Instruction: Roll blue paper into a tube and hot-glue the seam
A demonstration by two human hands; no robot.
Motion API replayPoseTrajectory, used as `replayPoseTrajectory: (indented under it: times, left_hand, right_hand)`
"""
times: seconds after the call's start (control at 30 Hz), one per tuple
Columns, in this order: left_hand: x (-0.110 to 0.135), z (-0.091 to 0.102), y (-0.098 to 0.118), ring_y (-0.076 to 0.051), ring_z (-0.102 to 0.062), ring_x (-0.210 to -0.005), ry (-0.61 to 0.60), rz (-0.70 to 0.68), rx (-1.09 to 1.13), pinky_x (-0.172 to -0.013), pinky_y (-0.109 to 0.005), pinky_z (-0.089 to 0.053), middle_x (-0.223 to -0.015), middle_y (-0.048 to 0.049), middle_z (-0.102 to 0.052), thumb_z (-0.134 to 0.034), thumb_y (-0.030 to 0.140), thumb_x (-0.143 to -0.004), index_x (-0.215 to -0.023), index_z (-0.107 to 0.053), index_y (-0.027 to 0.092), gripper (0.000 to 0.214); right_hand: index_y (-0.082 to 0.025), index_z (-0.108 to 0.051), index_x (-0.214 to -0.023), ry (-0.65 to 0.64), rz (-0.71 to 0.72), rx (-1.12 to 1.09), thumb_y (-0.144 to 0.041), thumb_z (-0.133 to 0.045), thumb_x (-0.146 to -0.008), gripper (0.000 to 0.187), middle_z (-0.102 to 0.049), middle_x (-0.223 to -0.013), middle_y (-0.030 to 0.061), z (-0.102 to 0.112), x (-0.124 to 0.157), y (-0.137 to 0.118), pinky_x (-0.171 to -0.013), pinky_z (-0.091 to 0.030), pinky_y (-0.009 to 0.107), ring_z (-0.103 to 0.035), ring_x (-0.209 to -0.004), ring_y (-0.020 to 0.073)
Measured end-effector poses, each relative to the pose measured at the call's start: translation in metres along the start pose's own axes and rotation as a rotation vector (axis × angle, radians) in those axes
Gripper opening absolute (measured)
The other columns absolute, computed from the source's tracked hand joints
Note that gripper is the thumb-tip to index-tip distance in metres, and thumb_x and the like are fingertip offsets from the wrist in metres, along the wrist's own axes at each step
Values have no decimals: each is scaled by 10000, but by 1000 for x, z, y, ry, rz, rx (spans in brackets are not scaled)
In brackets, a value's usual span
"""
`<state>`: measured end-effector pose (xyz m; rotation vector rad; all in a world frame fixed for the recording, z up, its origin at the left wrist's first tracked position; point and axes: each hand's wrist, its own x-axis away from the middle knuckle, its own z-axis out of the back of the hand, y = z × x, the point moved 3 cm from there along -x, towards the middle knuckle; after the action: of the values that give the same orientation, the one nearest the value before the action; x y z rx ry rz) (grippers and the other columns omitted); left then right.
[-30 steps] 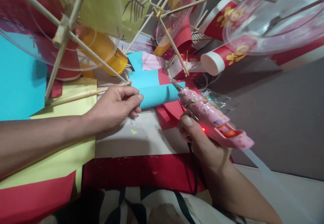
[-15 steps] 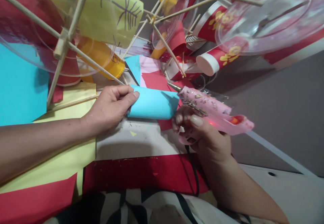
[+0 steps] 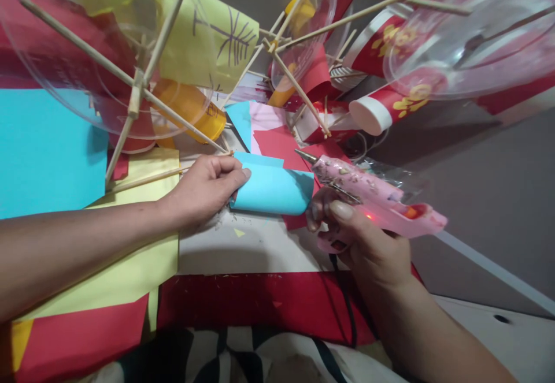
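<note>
My left hand (image 3: 212,186) pinches the left end of a blue sheet of paper (image 3: 277,192) that is curled over into a loose roll. A strip of its far edge shows behind the fold. My right hand (image 3: 364,233) is wrapped round a pink hot glue gun (image 3: 368,192), whose surface is spotted with dried glue. The metal nozzle points left, just beyond the paper's right end and apart from it. A red light glows on the gun's body, and a long clear glue stick (image 3: 489,267) sticks out of its back.
A stick frame with clear plastic discs (image 3: 139,91) rises at left, with a marked yellow paper (image 3: 217,36) behind it. Red paper cups (image 3: 399,103) stand at right. Red paper (image 3: 277,146), yellow sheets (image 3: 151,261) and a blue sheet (image 3: 47,146) lie around. The gun's cord (image 3: 344,296) hangs down.
The blue paper's curl has loosened, so a strip of its far edge now shows. The whole view has shifted slightly; both hands keep their holds.
</note>
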<state>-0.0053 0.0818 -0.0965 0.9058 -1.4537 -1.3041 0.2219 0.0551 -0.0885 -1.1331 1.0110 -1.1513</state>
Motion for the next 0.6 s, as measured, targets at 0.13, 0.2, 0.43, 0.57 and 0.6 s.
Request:
replayPoseTrajectory:
  times: [0.13,0.2,0.43,0.57,0.6]
  left_hand:
    - [-1,1,-1,-59,-380,-422,-26,-23,-40,-446,-220,-269,-469,62,-468,-561,333,-903,-571,-448,184,381]
    - [-1,2,-1,-57,-382,-416,-28,-13,-47,-441,-218,-270,-463,61,-472,-562,332,-903,-568,-451,183,383]
    - [-1,-1,-4,-52,-397,-379,-95,33,-69,-395,-192,-280,-445,60,-487,-544,313,-915,-557,-458,180,392]
    - [-3,-2,-6,-36,-418,-360,-131,47,-48,-390,-148,-320,-426,65,-502,-547,298,-920,-560,-464,173,390]
    - [-3,-3,-7,-35,-413,-352,-143,60,-51,-383,-144,-318,-421,64,-509,-547,300,-922,-564,-468,174,387]
  right_hand:
    - [-189,-683,-673,-13,35,18,-393,-683,-843,265,-647,-635,54,1,1,-2,-389,-371,232,-609,-593,166]
    - [-183,-671,-649,-17,22,-1,-404,-687,-839,292,-629,-614,52,2,3,-1,-361,-333,229,-570,-554,153]
    - [-199,-661,-631,58,49,-13,-443,-723,-801,303,-563,-551,10,4,10,-2,-360,-304,250,-498,-473,137]
    - [-213,-630,-641,14,87,-28,-449,-711,-816,305,-545,-562,2,3,7,-2,-368,-294,252,-491,-494,138]
    - [-215,-622,-645,11,92,-12,-457,-704,-822,311,-539,-563,0,4,7,-2,-373,-300,254,-484,-493,137]
